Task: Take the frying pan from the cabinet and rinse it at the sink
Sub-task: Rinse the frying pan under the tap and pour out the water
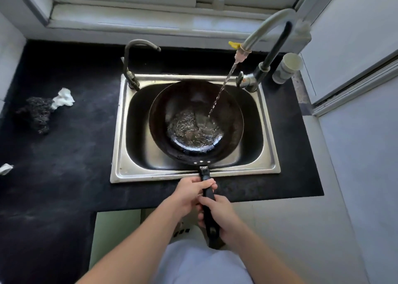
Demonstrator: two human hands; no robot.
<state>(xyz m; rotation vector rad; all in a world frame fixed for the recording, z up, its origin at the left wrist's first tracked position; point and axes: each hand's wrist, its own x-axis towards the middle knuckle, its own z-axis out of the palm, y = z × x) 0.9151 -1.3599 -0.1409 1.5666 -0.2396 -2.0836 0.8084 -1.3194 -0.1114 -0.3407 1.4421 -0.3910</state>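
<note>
Progress: we find the frying pan [195, 99] out of the cabinet and at the sink [120, 133], in the centre of the frame. It is held over the basin, bowl up. A thin water stream [221, 90] falls from the hose tap [243, 51] at upper right onto the pan's inner wall. Water is pooling in the bottom. We judge the fetching done and the rinse under way. What we take to be left is swirling the water round, tipping it out and shutting off the tap.

Grip: both hands are on the handle [208, 199], below the sink's near rim. The left hand [191, 194] has its grip wrapped round the upper part. The right hand [221, 217] has its grip wrapped round the lower part, near the handle's end.

Surface and room: the worktop [64, 154] is black and dusty-looking. At centre left lie a dark scouring pad [36, 113] and crumpled white paper [64, 97], touching each other. A white scrap [5, 168] sits at the left edge. A second curved faucet [133, 64] stands at the sink's far left corner. A white cup [290, 63] stands at upper right. A window frame [129, 4] runs along the top, and pale panels close the right side.
</note>
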